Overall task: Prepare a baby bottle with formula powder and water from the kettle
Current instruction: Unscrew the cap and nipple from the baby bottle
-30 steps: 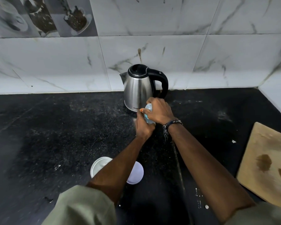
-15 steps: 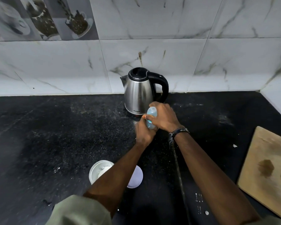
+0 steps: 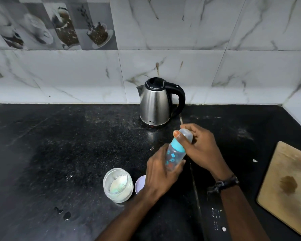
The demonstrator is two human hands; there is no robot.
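A clear baby bottle (image 3: 174, 156) with blue prints and a teal collar is tilted above the black counter (image 3: 59, 153). My left hand (image 3: 161, 173) grips its body from below. Around the clear cap at its top curls my right hand (image 3: 198, 148), thumb across the collar. A steel kettle (image 3: 155, 103) with a black lid and handle stands upright behind the hands, by the wall. An open glass jar (image 3: 118, 185) holding whitish powder sits left of my left wrist, its pale lid (image 3: 140, 184) lying beside it, partly hidden by my hand.
A wooden cutting board (image 3: 289, 185) lies at the right edge of the counter. White marble tiles rise behind and at the right corner. Powder specks and small dark drops dot the counter near the front.
Both hands have pulled the bottle back from the kettle toward me and tilted it. The whole jar is now uncovered by my left arm.
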